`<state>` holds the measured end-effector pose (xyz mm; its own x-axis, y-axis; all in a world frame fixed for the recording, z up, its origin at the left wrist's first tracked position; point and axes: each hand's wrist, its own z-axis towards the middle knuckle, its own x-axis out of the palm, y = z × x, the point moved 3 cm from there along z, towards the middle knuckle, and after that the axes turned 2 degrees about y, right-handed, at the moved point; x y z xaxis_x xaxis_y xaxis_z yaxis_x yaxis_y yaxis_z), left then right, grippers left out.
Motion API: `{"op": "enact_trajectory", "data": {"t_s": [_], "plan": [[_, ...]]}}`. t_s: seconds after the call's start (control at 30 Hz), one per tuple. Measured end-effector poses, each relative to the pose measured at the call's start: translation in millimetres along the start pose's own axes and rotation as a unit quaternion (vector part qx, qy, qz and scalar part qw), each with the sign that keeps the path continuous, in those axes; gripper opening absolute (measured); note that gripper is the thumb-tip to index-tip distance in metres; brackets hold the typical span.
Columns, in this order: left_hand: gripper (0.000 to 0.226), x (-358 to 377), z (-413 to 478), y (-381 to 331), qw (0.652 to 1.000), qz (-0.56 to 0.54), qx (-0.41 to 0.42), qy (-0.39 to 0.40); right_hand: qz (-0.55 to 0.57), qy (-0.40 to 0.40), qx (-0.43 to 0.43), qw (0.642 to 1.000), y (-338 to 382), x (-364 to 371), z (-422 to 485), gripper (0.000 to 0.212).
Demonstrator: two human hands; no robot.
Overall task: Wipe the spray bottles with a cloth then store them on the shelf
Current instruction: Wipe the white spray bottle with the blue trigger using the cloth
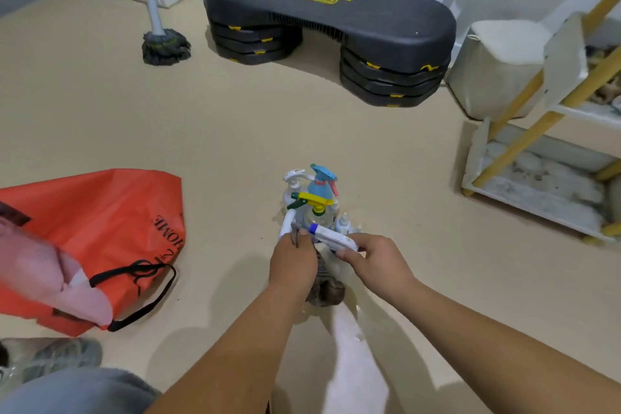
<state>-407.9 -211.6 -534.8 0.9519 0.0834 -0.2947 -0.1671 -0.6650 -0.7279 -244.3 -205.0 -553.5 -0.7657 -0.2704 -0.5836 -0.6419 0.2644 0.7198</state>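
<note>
- The left hand is closed in a grip on a dark grey-brown cloth, which hangs below it toward the floor.
- The right hand pinches a white spray bottle with a blue collar, held tilted between the two grips and touching the cloth.
- Just beyond both grips, a cluster of spray bottles stands upright on the floor, triggers blue, yellow, green and white.
- Far right of the right grip stands a white shelf with yellow rails.
- Left of the left grip lies a red bag.
</note>
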Motion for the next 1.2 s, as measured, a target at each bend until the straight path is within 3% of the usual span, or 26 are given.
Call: {"op": "enact_trajectory", "data": {"t_s": [0.17, 0.33, 0.6, 0.73, 0.87, 1.0, 1.13, 1.2], "plan": [[0.040, 12, -52, -49, 0.995, -0.053, 0.066, 0.046, 0.111, -0.045, -0.047, 0.992, 42, -76, -49, 0.010], [0.061, 12, -112, -118, 0.980, -0.075, 0.158, 0.095, 0.178, -0.095, -0.067, 0.977, 70, -153, -111, 0.012], [0.051, 41, -190, -170, 0.925, 0.031, 0.343, 0.160, 0.382, -0.159, -0.010, 0.910, 74, -203, -154, 0.017], [0.049, 61, -197, -160, 0.905, 0.037, 0.394, 0.154, 0.332, -0.182, -0.044, 0.924, 71, -200, -160, 0.022], [0.049, 59, -193, -162, 0.896, 0.028, 0.426, 0.120, 0.240, -0.109, -0.102, 0.959, 80, -202, -148, 0.032], [0.049, 53, -182, -162, 0.890, 0.047, 0.437, 0.122, 0.143, -0.134, -0.129, 0.972, 77, -203, -127, 0.022], [0.052, 50, -163, -161, 0.909, 0.047, 0.386, 0.149, 0.129, -0.127, -0.143, 0.973, 64, -196, -107, 0.012], [0.047, 42, -152, -163, 0.929, 0.034, 0.349, 0.115, 0.118, -0.108, -0.141, 0.977, 56, -191, -100, 0.009]]}}
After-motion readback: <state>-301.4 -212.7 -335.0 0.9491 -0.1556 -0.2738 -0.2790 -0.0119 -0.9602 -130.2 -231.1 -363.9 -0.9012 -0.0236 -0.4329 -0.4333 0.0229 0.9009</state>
